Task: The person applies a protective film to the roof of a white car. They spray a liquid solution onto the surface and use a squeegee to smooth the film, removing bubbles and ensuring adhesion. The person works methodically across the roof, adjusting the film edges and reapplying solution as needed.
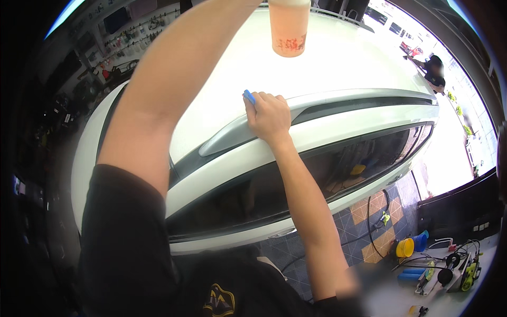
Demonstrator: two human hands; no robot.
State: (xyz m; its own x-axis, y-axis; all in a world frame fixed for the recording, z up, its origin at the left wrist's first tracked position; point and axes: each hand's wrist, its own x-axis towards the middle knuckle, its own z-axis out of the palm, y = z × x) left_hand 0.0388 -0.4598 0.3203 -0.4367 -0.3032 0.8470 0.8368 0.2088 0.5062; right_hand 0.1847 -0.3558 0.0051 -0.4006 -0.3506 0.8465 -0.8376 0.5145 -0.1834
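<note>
My right hand [269, 116] is closed on a small blue piece [249, 96], whose exact kind I cannot make out. It rests at the silver roof rail [227, 138], with the blue piece over the edge of the white car roof [222, 100]. My left arm [163, 79] reaches up across the roof and out past the top edge, so the left hand is not visible. Near that edge a translucent bottle of orange-pink liquid [289, 29] with red markings appears above the roof. Its top is cut off, and what holds it is hidden.
The car's dark side windows [232, 208] lie below the rail. On the tiled floor at right are a yellow bucket [405, 248], a blue bucket [420, 242], a black hose [372, 243] and green-and-black equipment [467, 274]. Another person [433, 71] stands beyond the car's far right end.
</note>
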